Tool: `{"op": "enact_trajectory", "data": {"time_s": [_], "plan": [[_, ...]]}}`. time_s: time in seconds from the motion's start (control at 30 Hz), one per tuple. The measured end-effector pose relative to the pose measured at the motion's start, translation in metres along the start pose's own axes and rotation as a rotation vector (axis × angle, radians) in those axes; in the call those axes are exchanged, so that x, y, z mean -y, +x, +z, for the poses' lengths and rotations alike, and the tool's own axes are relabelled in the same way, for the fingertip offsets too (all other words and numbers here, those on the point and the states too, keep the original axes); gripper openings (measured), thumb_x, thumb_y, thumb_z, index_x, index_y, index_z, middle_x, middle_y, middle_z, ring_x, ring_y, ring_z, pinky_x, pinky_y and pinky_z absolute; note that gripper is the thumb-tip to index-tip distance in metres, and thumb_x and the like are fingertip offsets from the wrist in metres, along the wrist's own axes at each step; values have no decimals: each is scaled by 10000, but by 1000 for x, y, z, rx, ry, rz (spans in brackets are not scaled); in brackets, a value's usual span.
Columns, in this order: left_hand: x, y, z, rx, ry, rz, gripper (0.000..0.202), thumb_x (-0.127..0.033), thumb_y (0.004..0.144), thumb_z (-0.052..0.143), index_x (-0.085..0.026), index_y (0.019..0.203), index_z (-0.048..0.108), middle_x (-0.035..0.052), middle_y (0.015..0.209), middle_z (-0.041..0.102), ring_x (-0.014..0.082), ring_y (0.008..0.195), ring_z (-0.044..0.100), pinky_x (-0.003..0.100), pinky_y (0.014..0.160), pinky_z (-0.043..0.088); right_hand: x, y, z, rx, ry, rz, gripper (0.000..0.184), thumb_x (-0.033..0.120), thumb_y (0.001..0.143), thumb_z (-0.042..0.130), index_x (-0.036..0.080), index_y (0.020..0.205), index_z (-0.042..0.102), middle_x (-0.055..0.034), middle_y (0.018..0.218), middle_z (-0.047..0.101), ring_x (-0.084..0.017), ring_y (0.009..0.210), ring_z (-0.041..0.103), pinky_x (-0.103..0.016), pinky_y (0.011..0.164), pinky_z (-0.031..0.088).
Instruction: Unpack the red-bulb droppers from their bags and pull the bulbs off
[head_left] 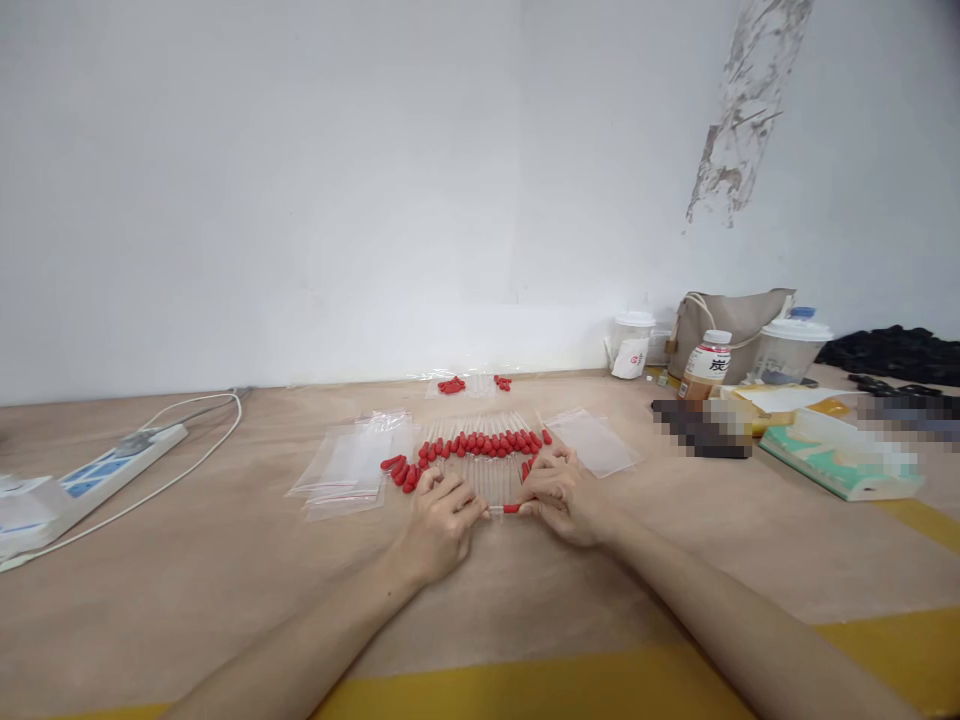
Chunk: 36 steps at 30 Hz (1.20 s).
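Both my hands rest on the wooden table, meeting over one dropper, a thin clear tube with a red bulb. My left hand pinches the clear tube end. My right hand pinches the red bulb end. Just beyond my fingers lies a row of several droppers with red bulbs, and a small heap of loose red bulbs sits to their left.
Clear zip bags lie left of the droppers, another bag on the right. More red bulbs lie near the wall. A power strip is far left. A bottle, cups, a bag and a tissue box stand at right.
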<state>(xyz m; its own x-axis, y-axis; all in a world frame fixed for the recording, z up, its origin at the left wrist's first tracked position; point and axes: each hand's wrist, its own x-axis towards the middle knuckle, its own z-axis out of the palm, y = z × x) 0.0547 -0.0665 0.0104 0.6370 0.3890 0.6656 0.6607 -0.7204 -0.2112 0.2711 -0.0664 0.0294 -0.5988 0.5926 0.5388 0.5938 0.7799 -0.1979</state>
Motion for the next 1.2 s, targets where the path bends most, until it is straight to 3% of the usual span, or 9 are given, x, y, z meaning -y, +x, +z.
{"op": "enact_trajectory", "data": {"time_s": [0.17, 0.4, 0.6, 0.67, 0.77, 0.87, 1.0, 1.1, 1.2], "plan": [[-1, 3, -3, -41, 47, -33, 121, -159, 786, 484, -202, 753, 592, 10, 648, 579, 152, 689, 489, 374, 774, 266, -1, -1, 1, -68, -41, 36, 157, 275, 815, 500, 222, 738, 626, 7, 666, 612, -154, 792, 466, -381, 831, 189], [-1, 6, -1, -35, 37, 9, 114, -131, 782, 482, -187, 742, 572, -8, 641, 573, 132, 689, 498, 352, 792, 259, -16, -1, 4, 56, 134, 41, 214, 394, 818, 490, 228, 756, 611, 12, 728, 596, -134, 790, 483, -362, 850, 232], [12, 2, -9, -36, 59, -8, 155, -105, 768, 472, -204, 746, 589, -7, 660, 592, 143, 717, 521, 360, 778, 261, -33, -5, -1, 33, 145, 63, 168, 368, 795, 524, 243, 743, 622, 13, 735, 608, -142, 816, 506, -407, 909, 205], [27, -2, -17, -70, 87, -111, 162, -124, 773, 474, -210, 726, 603, 2, 688, 601, 153, 725, 526, 364, 775, 270, -44, -8, -8, -56, 149, 139, 193, 381, 784, 523, 235, 715, 628, -5, 739, 622, -160, 807, 520, -416, 891, 241], [46, -6, -26, -112, 126, -349, 170, -200, 823, 455, -210, 776, 619, 8, 678, 589, 154, 701, 521, 336, 742, 314, -54, -6, -12, -336, 286, 359, 251, 419, 775, 495, 206, 768, 627, -42, 762, 630, -166, 736, 531, -320, 724, 384], [48, -4, -21, -7, -23, -437, 222, -242, 860, 391, -204, 875, 609, 25, 775, 572, 142, 712, 525, 264, 655, 373, -48, 0, -3, -241, 376, 385, 222, 368, 769, 497, 190, 774, 630, -25, 710, 620, -135, 641, 522, -256, 612, 403], [40, -6, -5, 91, -108, -465, 274, -151, 847, 341, -184, 1005, 563, 44, 823, 502, 143, 729, 508, 245, 647, 408, -42, -1, 13, -201, 281, 470, 216, 298, 754, 485, 192, 822, 660, -31, 771, 604, -123, 638, 522, -244, 604, 407], [39, -8, 3, 97, -110, -423, 347, -91, 814, 344, -180, 1100, 519, 46, 830, 465, 144, 749, 494, 247, 664, 424, -51, -5, 17, -214, 227, 577, 257, 284, 726, 487, 180, 879, 664, -43, 795, 609, -134, 649, 540, -257, 621, 419], [39, -6, 10, 67, -63, -395, 321, -96, 817, 351, -173, 1056, 551, 40, 797, 467, 139, 720, 494, 244, 644, 429, -62, -7, 19, -253, 277, 645, 299, 273, 699, 511, 158, 950, 623, -37, 783, 629, -124, 616, 547, -247, 603, 428]]}}
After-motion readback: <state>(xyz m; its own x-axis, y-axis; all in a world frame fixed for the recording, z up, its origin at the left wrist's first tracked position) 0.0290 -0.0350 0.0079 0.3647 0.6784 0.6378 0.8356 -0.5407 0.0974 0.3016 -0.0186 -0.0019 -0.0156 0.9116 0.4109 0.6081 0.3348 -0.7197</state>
